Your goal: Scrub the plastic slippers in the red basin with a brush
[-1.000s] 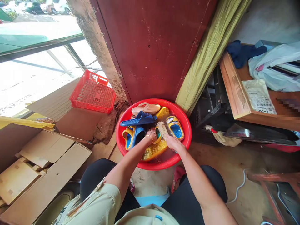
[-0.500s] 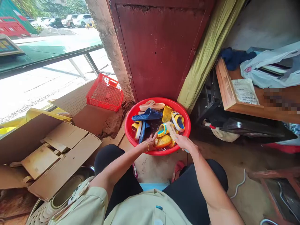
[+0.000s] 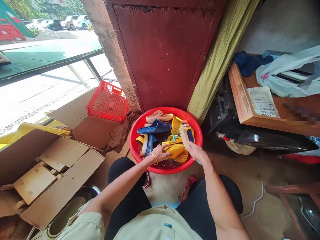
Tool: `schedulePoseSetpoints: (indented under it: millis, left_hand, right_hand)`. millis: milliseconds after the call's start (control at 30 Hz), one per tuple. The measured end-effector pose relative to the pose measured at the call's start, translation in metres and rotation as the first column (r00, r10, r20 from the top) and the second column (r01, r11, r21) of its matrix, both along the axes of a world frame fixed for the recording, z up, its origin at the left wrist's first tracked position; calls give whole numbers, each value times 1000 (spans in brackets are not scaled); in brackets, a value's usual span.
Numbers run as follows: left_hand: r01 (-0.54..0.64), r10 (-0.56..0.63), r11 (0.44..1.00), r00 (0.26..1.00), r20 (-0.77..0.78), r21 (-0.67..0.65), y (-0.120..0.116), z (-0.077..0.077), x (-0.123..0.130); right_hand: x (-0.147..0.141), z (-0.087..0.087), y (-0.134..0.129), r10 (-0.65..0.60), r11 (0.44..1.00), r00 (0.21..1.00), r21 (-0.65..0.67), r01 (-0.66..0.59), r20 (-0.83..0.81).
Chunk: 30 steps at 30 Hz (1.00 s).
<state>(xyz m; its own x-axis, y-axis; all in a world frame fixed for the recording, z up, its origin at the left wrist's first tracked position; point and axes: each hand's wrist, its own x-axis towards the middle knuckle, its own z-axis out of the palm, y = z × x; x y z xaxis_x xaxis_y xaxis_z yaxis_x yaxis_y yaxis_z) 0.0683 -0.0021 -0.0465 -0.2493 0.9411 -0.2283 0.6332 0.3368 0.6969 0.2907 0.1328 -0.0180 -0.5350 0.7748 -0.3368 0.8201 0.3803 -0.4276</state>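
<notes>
A red basin (image 3: 132, 146) holds dark water and several slippers. My left hand (image 3: 161, 153), with a bracelet at the wrist, is on a yellow slipper (image 3: 175, 150) near the basin's front, its fingers over the left end. My right hand (image 3: 196, 151) is closed around a scrub brush (image 3: 184, 137), whose pale bristles show above the fingers, over the right side of the basin. Blue slippers (image 3: 156, 126) and a yellow-and-white shoe (image 3: 142, 145) lie on the left. A pink sandal (image 3: 160, 116) rests at the back, and another yellow one (image 3: 176, 125) beside it.
Behind the basin stands a dark red door (image 3: 162, 60), with a yellow-green curtain (image 3: 212, 66) to its right. A red crate (image 3: 108, 103), brown cloth (image 3: 118, 135) and open cardboard box (image 3: 67, 180) are on the left. A wooden drawer (image 3: 240, 96) juts out at right.
The yellow slipper under my left hand is lifted and tilted. The brush has moved slightly up beside the right-hand shoe. The whole view has shifted a little.
</notes>
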Motion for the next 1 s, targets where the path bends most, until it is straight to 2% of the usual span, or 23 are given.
schedulePoseSetpoints:
  millis: [100,200,300,367,500,600,667,767,867,1000]
  left_hand:
    - [-17,11,997,997,80,82,5,15,-4]
    - [-59,20,992,946,325,112,12,21,-15]
    - [-132,57,989,753,656,65,21,16,-27]
    - [-192,112,981,626,772,13,26,6,-32]
    - [-302,225,950,500,836,-75,30,-25,-31]
    - [-367,283,923,447,849,-115,30,-47,-27]
    - [-383,309,912,407,859,-147,30,-56,-25]
    - [-368,337,908,355,872,-201,33,-60,-26]
    - [-370,374,893,293,880,-257,38,-58,-32]
    - [-307,449,869,162,878,-388,44,-56,-42]
  right_hand:
    - [-4,2,7,-50,998,998,29,51,-35]
    - [1,3,5,-127,990,988,47,131,-84]
    - [6,0,-5,-126,987,984,82,137,-126]
    - [4,-4,-16,-76,988,984,121,97,-162]
    - [-15,-13,-44,76,977,983,210,-40,-167]
    - [-35,-20,-56,209,939,978,281,-201,-2]
    - [-44,-22,-53,222,925,964,282,-255,143]
    - [-50,-23,-32,103,946,963,274,-173,250]
    - [-54,-22,-18,13,959,969,272,-82,248]
    - [-67,-29,-31,130,956,975,238,-171,179]
